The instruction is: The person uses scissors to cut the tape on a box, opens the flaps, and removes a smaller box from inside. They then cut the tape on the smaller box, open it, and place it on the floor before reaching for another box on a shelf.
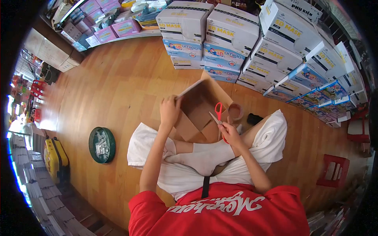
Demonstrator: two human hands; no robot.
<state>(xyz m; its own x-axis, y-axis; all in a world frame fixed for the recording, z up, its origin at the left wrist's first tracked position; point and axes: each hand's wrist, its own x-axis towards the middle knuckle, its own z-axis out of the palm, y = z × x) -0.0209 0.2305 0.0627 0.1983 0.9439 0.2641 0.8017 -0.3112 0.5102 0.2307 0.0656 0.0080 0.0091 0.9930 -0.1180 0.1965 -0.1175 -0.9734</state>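
An open cardboard box [191,103] stands on the floor in front of my crossed legs, its flaps spread and its inside facing me. My left hand [169,111] grips the upper edge of its left side. In my right hand [231,133] is a pair of red-handled scissors [219,109], held over the box's near right corner. One red loop sticks up above my fingers and a metal blade points up and left; more red shows below the fingers. A roll of brown tape [235,112] is just beyond my right hand, beside the box.
Stacked mask cartons [232,29] rise beyond the box and along the right. To the left sits a green round basket [101,145] with crumpled silvery wrapping inside. A yellow suitcase [56,157] is farther left. A red stool [332,170] is at right. A dark object [254,118] lies near my right knee.
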